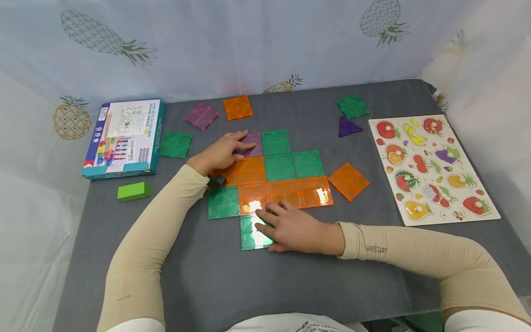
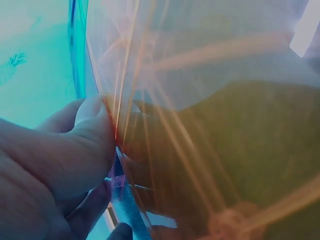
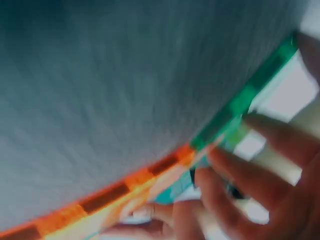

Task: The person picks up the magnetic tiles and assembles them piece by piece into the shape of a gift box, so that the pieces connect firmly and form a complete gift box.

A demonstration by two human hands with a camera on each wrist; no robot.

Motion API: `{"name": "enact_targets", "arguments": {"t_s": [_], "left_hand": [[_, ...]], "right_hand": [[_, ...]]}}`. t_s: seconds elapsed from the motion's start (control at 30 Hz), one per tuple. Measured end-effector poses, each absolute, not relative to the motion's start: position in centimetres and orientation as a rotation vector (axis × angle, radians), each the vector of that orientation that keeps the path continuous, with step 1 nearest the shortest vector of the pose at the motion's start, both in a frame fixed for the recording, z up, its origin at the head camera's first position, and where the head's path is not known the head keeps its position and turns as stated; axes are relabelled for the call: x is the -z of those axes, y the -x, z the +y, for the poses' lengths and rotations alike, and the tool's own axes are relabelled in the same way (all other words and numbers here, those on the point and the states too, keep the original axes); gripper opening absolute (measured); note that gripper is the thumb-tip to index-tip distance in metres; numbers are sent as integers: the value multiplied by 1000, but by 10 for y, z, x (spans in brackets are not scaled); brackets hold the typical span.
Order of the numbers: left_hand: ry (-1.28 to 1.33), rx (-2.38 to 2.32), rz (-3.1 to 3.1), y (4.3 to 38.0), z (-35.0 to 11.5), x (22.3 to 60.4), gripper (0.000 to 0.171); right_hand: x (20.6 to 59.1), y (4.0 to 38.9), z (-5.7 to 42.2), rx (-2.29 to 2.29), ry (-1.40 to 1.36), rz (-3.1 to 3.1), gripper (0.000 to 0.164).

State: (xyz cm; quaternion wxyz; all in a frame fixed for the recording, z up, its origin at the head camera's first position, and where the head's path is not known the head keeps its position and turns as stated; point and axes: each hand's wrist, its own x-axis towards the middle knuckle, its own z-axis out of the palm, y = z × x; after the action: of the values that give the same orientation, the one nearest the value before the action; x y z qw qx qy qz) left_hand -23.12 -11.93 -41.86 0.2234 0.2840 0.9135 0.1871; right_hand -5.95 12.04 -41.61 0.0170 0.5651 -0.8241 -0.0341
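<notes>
Flat translucent square tiles lie edge to edge on the grey table. My left hand (image 1: 221, 151) touches the purple tile (image 1: 254, 144) at the arrangement's upper left, fingers reaching over it. In the left wrist view, the thumb (image 2: 92, 125) is right at the edge of an orange tile (image 2: 200, 115). My right hand (image 1: 292, 228) rests with spread fingers on the lowest green tile (image 1: 250, 235), fingertips reaching the row of orange tiles (image 1: 286, 192) above. Right of that row lies a loose orange tile (image 1: 349, 181). More green tiles (image 1: 277, 143) form the upper right part.
At the left stand a boxed toy set (image 1: 122, 138) and a light green block (image 1: 134, 191). Loose green (image 1: 176, 145), purple (image 1: 202, 115) and orange (image 1: 238, 108) tiles lie behind. A violet triangle (image 1: 348, 127), another green tile (image 1: 352, 106) and a fruit puzzle board (image 1: 433, 170) are at the right.
</notes>
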Motion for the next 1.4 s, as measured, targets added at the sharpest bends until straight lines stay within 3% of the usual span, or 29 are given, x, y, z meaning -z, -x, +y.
{"name": "enact_targets", "arguments": {"t_s": [0.1, 0.33, 0.53, 0.73, 0.93, 1.23, 1.4], "left_hand": [[-769, -518, 2524, 230, -118, 418, 51], [-729, -480, 2549, 227, -116, 417, 51], [-712, -485, 2550, 226, -113, 419, 51], [-659, -493, 2551, 224, -118, 416, 51], [-662, -490, 2541, 225, -115, 414, 52], [-672, -478, 2547, 224, -114, 417, 52], [-679, -478, 2554, 223, -114, 418, 52]], "right_hand": [[408, 62, 135, 113, -1584, -2616, 60], [387, 89, 201, 308, -827, -2978, 64], [391, 91, 253, 134, -561, -3396, 68], [397, 95, 269, -117, -682, -3289, 58], [370, 97, 266, -274, -654, -3152, 55], [379, 71, 221, -455, -1440, -2626, 48], [398, 54, 202, -353, -1595, -2564, 46]]}}
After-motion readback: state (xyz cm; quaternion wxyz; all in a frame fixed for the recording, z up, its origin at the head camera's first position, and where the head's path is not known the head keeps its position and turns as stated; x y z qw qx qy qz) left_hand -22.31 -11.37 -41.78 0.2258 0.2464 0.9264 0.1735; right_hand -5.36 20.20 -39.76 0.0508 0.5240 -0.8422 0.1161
